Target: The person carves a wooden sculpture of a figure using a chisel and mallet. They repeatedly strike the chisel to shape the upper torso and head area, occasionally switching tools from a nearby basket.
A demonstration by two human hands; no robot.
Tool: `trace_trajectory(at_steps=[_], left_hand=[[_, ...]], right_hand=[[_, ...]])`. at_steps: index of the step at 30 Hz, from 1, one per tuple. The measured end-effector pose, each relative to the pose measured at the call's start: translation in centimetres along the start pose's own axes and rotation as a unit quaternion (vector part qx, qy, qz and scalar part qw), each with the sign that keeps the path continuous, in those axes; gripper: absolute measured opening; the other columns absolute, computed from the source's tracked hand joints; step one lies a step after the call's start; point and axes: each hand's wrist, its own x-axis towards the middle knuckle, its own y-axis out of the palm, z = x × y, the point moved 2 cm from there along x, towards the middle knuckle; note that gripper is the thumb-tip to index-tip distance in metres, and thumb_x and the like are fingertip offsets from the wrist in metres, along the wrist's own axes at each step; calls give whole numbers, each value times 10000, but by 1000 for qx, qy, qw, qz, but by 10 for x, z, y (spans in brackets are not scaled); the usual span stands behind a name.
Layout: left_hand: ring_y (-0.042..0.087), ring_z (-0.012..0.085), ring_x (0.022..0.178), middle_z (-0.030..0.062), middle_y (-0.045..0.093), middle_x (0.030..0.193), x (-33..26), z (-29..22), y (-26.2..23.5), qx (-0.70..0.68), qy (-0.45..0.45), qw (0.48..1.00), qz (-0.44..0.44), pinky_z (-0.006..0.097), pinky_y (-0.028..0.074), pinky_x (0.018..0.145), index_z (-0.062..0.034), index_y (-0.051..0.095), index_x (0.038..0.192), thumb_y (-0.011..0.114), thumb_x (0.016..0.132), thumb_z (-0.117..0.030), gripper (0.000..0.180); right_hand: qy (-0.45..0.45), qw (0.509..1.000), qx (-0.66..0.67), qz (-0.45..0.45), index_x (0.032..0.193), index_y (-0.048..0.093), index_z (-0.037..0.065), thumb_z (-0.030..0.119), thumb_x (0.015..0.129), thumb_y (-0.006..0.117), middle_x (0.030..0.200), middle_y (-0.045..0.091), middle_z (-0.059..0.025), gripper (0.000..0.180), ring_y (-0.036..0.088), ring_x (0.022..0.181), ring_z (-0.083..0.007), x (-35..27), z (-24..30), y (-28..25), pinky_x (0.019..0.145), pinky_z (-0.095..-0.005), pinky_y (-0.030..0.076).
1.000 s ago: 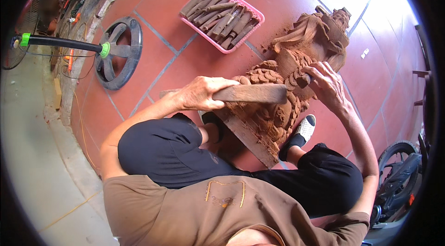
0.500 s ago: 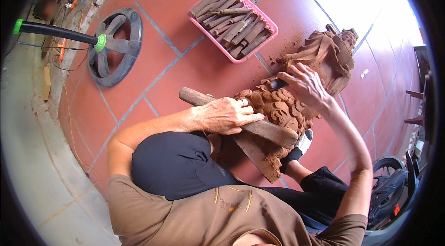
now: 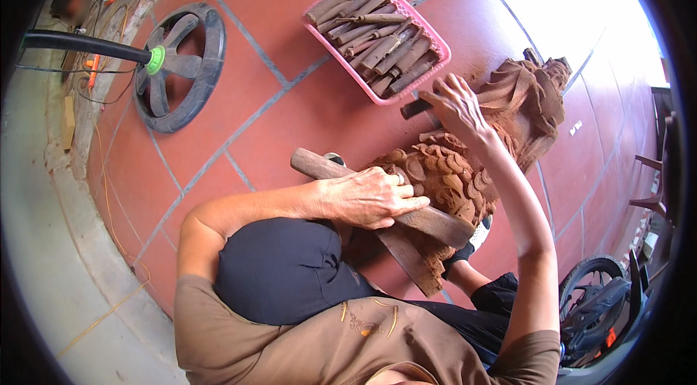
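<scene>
Grasps a wooden mallet (image 3: pixel 441 225) in the left hand (image 3: pixel 374 198), across the base end of a brown carved figure (image 3: pixel 528 98) lying on the red tiled floor (image 3: pixel 272 29). Grips a short dark tool (image 3: pixel 416 108) in the right hand (image 3: pixel 459 108), just beside a pink basket (image 3: pixel 388 100) full of rod-like tools (image 3: pixel 392 47); cannot tell whether touching the figure. Shows overlapping scales and draped folds already cut, seemingly well past rough shaping; impossible to judge how much is left.
</scene>
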Motion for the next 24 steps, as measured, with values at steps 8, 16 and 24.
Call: trace_trajectory(at_steps=[8,16,24], left_hand=[[625,270,905,126,601,991,-1,0,-1,-30,-9,999,-8,390,529,724,-26,495,1342,654,800,-190,589],[582,250,943,106,543,1025,-10,6,6,-47,0,999,-2,382,472,764,-73,414,1410,653,861,-283,634],[597,271,943,118,550,1071,-9,9,8,-71,5,997,10,394,465,741,-67,386,1421,631,878,-280,633]], right_hand=[[22,999,32,17,1088,703,175,41,761,636,1096,592,-47,360,516,1116,-242,60,-21,54,999,-423,388],[28,995,93,-36,1310,540,73,22,793,563,1331,546,-91,520,493,1233,-278,137,-6,92,979,-434,442],[64,995,71,-42,1183,641,105,103,801,628,1250,555,-55,382,487,1199,-251,160,8,107,952,-420,422]])
